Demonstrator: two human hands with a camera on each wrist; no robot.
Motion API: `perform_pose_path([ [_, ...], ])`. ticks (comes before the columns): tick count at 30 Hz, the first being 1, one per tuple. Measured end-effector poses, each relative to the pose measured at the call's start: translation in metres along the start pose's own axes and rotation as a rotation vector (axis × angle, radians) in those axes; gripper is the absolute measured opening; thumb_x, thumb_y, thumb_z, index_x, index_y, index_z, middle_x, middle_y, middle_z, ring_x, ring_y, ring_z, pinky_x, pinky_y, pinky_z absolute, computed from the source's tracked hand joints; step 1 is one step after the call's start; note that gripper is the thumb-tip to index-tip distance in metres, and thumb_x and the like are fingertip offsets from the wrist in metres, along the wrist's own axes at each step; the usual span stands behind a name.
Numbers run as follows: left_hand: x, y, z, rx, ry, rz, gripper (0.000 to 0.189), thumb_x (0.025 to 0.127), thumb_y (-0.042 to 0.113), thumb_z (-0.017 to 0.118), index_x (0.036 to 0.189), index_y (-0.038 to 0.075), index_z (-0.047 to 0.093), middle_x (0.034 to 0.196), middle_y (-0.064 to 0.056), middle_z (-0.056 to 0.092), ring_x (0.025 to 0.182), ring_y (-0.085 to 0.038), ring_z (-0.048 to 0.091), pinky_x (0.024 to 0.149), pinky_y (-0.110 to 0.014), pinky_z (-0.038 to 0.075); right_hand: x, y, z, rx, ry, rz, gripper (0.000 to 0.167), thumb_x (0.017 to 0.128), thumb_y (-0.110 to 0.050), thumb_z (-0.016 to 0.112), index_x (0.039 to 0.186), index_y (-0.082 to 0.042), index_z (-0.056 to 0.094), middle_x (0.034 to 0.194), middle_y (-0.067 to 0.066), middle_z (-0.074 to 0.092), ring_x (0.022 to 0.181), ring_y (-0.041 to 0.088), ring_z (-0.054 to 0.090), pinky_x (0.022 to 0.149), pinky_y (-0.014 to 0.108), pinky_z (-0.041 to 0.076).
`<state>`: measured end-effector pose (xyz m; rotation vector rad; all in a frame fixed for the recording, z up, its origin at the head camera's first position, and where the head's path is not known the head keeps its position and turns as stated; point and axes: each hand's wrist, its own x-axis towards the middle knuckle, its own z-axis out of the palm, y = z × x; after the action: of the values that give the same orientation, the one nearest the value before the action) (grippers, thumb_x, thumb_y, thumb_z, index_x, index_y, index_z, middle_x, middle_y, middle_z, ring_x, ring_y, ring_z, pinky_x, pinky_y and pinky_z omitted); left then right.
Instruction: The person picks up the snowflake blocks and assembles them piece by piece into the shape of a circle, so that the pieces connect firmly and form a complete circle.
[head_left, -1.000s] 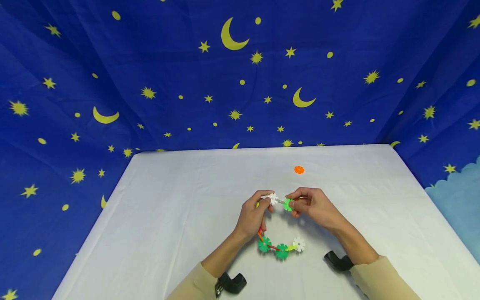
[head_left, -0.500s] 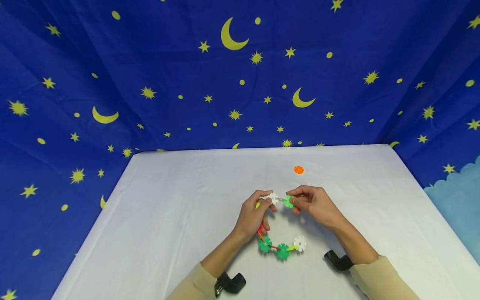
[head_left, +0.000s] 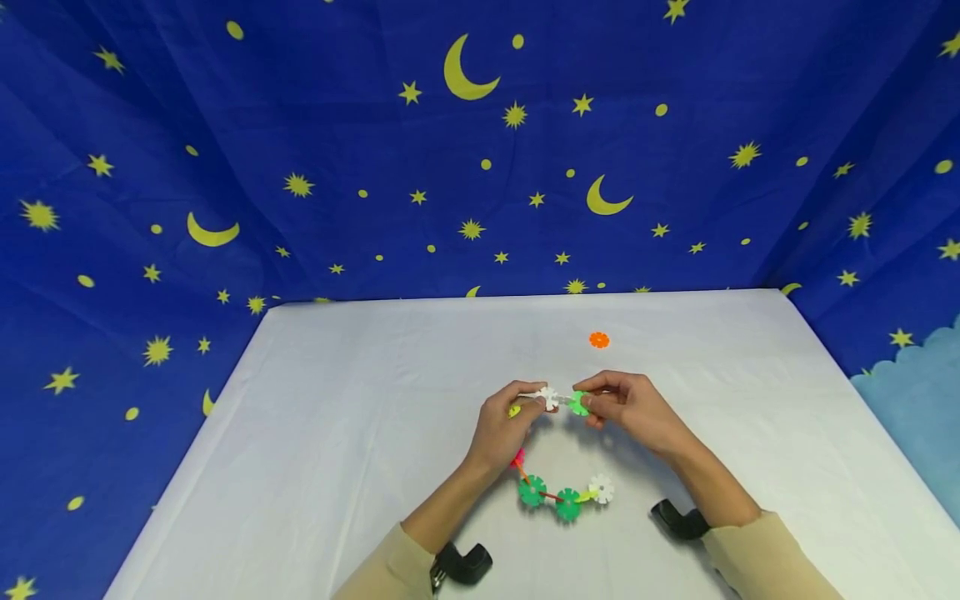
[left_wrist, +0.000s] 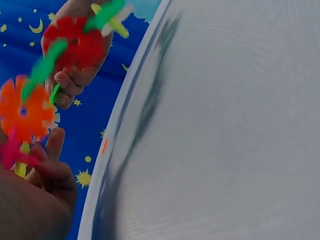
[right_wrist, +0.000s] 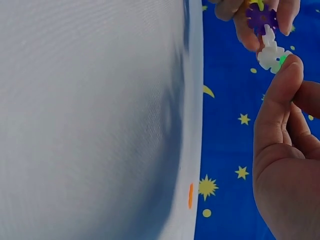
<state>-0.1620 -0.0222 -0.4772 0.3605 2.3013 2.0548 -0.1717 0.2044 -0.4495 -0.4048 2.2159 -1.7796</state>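
Observation:
My left hand (head_left: 501, 429) pinches a white snowflake disc (head_left: 549, 398) near one end of a chain of interlocking plastic snowflake discs. At the other side my right hand (head_left: 637, 417) pinches a light green snowflake disc (head_left: 577, 404), with a thin pale piece edge-on between the two. The chain curves below the left hand through a pink disc (head_left: 517, 458) and dark green discs (head_left: 532, 491) to a white end disc (head_left: 601, 489). In the right wrist view a purple disc (right_wrist: 261, 19) joins the pale one (right_wrist: 270, 56). Orange (left_wrist: 27, 107) and red discs (left_wrist: 75, 42) show in the left wrist view.
A loose orange snowflake disc (head_left: 598, 340) lies on the white-covered table (head_left: 360, 400), beyond the hands. Blue star-patterned cloth (head_left: 345, 150) stands around the back and sides. Black curved devices (head_left: 467, 565) sit by both wrists.
The light green disc has risen slightly with my right hand. My left fingers have drawn in, showing more of the pink disc, and the hanging chain has shifted slightly right and down.

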Motion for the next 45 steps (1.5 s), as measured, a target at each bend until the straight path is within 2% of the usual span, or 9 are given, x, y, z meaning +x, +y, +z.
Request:
perform_pose_path([
  [3,0.000,0.002,0.001,-0.033,0.020,-0.019,0.020,0.090,0.023,0.064,0.108,0.017,0.070,0.090,0.002,0.071,0.067,-0.026,0.060,0.051,-0.023,0.046,0.000,0.000,0.001,0.003,-0.003,0.009,0.035,0.093,-0.019,0.065,0.118,0.006,0.060,0.087,0.029,0.064,0.077,0.046,0.062,0.071,0.040,0.056],
  [6,0.000,0.002,0.002,-0.066,0.024,-0.053,0.018,0.090,0.020,0.064,0.106,0.016,0.070,0.093,0.000,0.070,0.068,-0.030,0.061,0.047,-0.025,0.049,-0.001,-0.001,0.002,0.006,-0.015,0.015,0.035,0.094,-0.020,0.064,0.119,0.004,0.060,0.087,0.028,0.065,0.078,0.046,0.062,0.073,0.042,0.055],
  [12,0.000,0.003,0.002,-0.028,0.020,-0.065,0.025,0.089,0.014,0.058,0.111,0.010,0.070,0.094,0.000,0.067,0.042,-0.015,0.047,0.040,-0.026,0.046,-0.002,-0.004,0.005,0.003,-0.035,0.016,0.037,0.095,-0.021,0.063,0.121,0.005,0.059,0.089,0.030,0.064,0.079,0.047,0.062,0.075,0.047,0.054],
  [20,-0.001,0.003,0.000,-0.021,-0.061,-0.053,0.030,0.094,0.007,0.048,0.115,0.014,0.069,0.087,-0.016,0.066,0.036,-0.011,0.043,0.037,-0.024,0.039,-0.002,-0.007,0.008,0.016,-0.055,0.015,0.032,0.095,-0.019,0.062,0.119,0.003,0.060,0.095,0.031,0.063,0.081,0.049,0.061,0.076,0.054,0.052],
  [24,-0.002,0.005,-0.002,-0.032,-0.106,-0.038,0.033,0.097,0.004,0.043,0.117,0.011,0.067,0.095,-0.014,0.070,0.035,-0.009,0.041,0.036,-0.023,0.037,-0.001,-0.007,0.007,0.015,-0.059,0.021,0.031,0.095,-0.021,0.063,0.118,-0.001,0.062,0.095,0.030,0.063,0.082,0.048,0.061,0.076,0.053,0.052],
  [27,-0.005,0.016,-0.004,-0.032,-0.123,-0.029,0.033,0.096,0.001,0.040,0.117,0.006,0.066,0.095,-0.015,0.071,0.035,-0.007,0.041,0.036,-0.022,0.037,0.001,-0.006,0.004,-0.002,-0.050,0.029,0.031,0.095,-0.023,0.063,0.117,-0.002,0.063,0.095,0.029,0.063,0.082,0.047,0.060,0.076,0.052,0.052],
  [33,-0.010,0.036,-0.004,-0.035,-0.073,-0.024,0.027,0.095,0.002,0.045,0.110,0.002,0.067,0.092,-0.020,0.069,0.035,-0.005,0.040,0.036,-0.023,0.037,0.008,-0.003,-0.006,-0.050,-0.002,0.033,0.033,0.097,-0.024,0.060,0.117,0.002,0.062,0.093,0.026,0.063,0.081,0.045,0.059,0.073,0.051,0.052],
  [38,-0.010,0.038,-0.003,-0.008,-0.039,-0.058,0.016,0.096,0.013,0.057,0.102,0.004,0.068,0.091,-0.018,0.070,0.032,-0.001,0.036,0.037,-0.020,0.037,0.018,0.005,-0.020,-0.059,0.045,0.054,0.036,0.097,-0.025,0.059,0.117,0.004,0.063,0.098,0.025,0.063,0.081,0.040,0.060,0.070,0.044,0.054],
  [45,-0.011,0.039,-0.003,0.040,-0.008,-0.048,0.014,0.096,0.016,0.058,0.099,0.007,0.069,0.092,-0.012,0.072,0.035,-0.001,0.038,0.036,-0.020,0.037,0.035,0.017,-0.038,-0.076,0.120,0.127,0.037,0.096,-0.026,0.060,0.118,0.003,0.062,0.102,0.024,0.063,0.081,0.035,0.061,0.069,0.039,0.054],
])
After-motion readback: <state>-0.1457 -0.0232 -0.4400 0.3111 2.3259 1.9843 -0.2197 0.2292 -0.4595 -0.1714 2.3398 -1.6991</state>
